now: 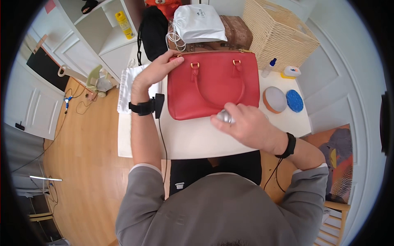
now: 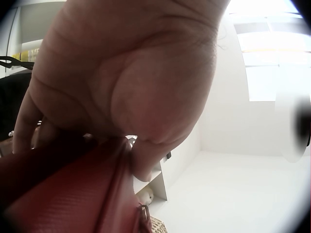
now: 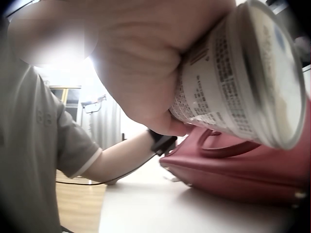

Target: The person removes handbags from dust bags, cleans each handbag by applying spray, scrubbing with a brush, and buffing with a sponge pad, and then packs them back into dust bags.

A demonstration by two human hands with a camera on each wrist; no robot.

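Observation:
A red handbag point(image 1: 184, 94) with gold rings lies on the white table, its handle point(image 1: 205, 96) resting over the front. My left hand point(image 1: 158, 71) grips the bag's top left corner; in the left wrist view the thumb and fingers of that hand point(image 2: 131, 77) straddle the red edge point(image 2: 73, 194). Over the bag's lower right edge, my right hand point(image 1: 252, 125) is curled round a container with a silver top point(image 1: 225, 116). The right wrist view shows this printed white container point(image 3: 214, 87) in the hand point(image 3: 141, 58), with the bag point(image 3: 228, 170) beyond it.
A spray bottle point(image 1: 269, 68), a yellow-and-white container point(image 1: 290, 72), a round pad point(image 1: 275, 99) and a blue scrubber point(image 1: 294, 101) stand to the right. Behind are a wicker basket point(image 1: 275, 35), a white pouch point(image 1: 200, 24) and a brown bag point(image 1: 238, 33). White cloth point(image 1: 125, 90) lies left.

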